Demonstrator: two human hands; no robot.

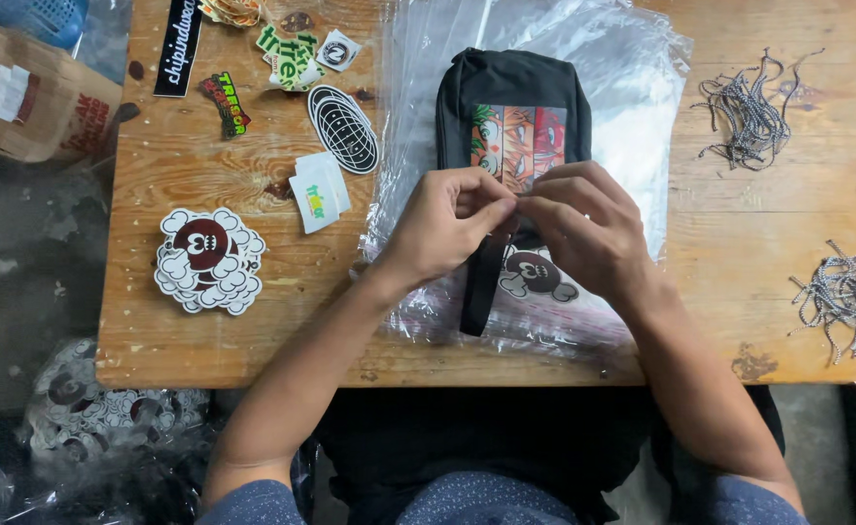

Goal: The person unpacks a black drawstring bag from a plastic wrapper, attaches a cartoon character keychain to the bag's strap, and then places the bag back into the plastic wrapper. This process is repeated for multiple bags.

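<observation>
Both forearms angle inward, left hand (444, 226) and right hand (583, 226) pinching together at the folded black garment (510, 97) on the counter (739, 243).

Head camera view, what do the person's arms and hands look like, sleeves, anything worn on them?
Both forearms are bare from elbow to wrist. Short blue-grey sleeves with a fine speckled pattern show at the bottom edge, one on each upper arm. The left hand and right hand wear no gloves; no rings, watch or bracelets are visible.
</observation>
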